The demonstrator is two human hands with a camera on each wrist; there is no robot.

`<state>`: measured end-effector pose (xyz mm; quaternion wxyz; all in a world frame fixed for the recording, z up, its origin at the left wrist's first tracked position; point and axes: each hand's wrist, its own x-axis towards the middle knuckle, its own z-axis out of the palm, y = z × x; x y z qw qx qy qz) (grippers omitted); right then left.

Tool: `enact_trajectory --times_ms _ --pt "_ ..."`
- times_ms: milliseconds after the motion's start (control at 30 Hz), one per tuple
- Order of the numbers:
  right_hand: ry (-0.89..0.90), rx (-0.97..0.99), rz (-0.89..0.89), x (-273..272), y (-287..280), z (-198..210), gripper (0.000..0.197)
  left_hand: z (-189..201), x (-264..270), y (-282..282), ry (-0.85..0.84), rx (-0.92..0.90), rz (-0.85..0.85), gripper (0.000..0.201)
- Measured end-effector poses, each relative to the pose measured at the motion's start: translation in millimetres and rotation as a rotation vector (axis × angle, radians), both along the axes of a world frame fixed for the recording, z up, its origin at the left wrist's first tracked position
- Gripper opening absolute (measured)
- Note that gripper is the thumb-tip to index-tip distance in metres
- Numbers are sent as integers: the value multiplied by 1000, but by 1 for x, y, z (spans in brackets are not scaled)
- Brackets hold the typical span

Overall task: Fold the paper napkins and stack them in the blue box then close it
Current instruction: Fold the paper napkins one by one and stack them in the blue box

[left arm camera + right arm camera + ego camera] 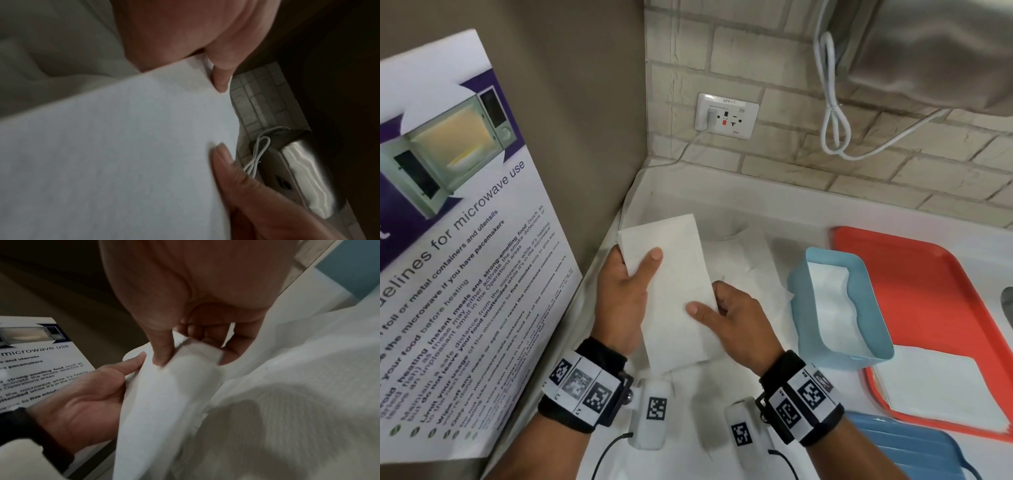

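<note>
White counter [808, 212] fills the middle of the head view, running from the brick wall at the top down to the lower edge. At the left of the frame stands a tall poster [458, 240] with a microwave picture and guidelines for microwave use. An orange tray [928, 284] lies at the right, and a flat stack of unfolded napkins [941, 387] rests on its lower part. The blue box [822, 339] sits open just left of the tray, touching its edge, with folded napkins inside [832, 308]. The box's blue lid [914, 448] lies in the lower right corner. More loose napkins [750, 260] lie spread on the counter behind the hands.

In the centre of the frame a folded napkin [674, 294], a long white rectangle, is held above the counter between both hands. The left hand [623, 294] pinches its upper left edge, thumb on top and fingers beneath. The right hand [739, 325] grips its lower right edge in the same way, thumb pressed on the top face; in the right wrist view the fingers [232, 350] curl under the paper's end.

A white wall socket [726, 116] with a plugged-in cable sits at the upper middle.
</note>
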<state>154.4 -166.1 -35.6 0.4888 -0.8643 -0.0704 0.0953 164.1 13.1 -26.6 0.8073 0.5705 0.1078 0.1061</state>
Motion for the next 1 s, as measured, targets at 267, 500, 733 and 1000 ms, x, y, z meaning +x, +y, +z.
enact_trajectory --times_ms 267,500,733,1000 --pt "106 -38 -171 19 -40 -21 14 -6 6 24 -27 258 234 36" --pt "200 -234 -131 30 -52 -42 36 -8 9 26 -38 273 284 26" --pt "113 -423 86 14 -20 -34 60 -2 9 26 -109 327 384 26" --pt "140 -572 -109 -1 11 -36 100 -4 4 23 -116 298 367 19"
